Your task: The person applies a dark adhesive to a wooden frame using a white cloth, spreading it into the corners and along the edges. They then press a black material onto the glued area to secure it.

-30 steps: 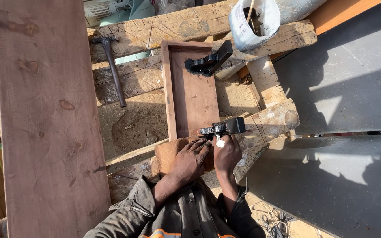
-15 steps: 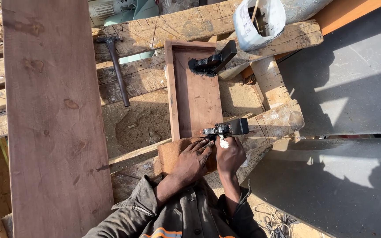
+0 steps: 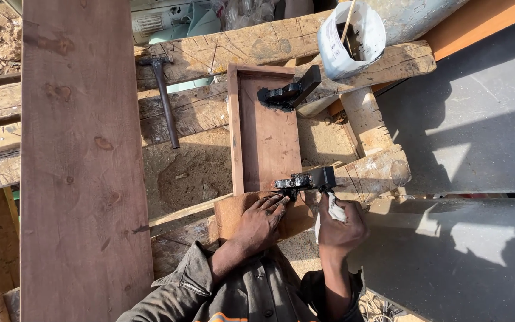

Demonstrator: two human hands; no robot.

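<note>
Fingers of my left hand (image 3: pixel 261 217) press flat, spread, on the near end of the wooden tray (image 3: pixel 267 134) to steady it; my right hand (image 3: pixel 339 223) is clenched around a white rag (image 3: pixel 334 209) beside the black bracket (image 3: pixel 305 180) at that corner.

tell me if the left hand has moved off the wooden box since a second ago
No. The left hand lies flat on the near end of the wooden box, beside the black bracket, as before.

Hard direct sunlight, bright overall. Sharp dark shadows fall across the flat grey metal sheet (image 3: pixel 478 119) at right, with sunlit patches between. The wide reddish-brown wooden plank (image 3: pixel 78 167) is evenly lit. Focus crisp; no motion blur.
</note>
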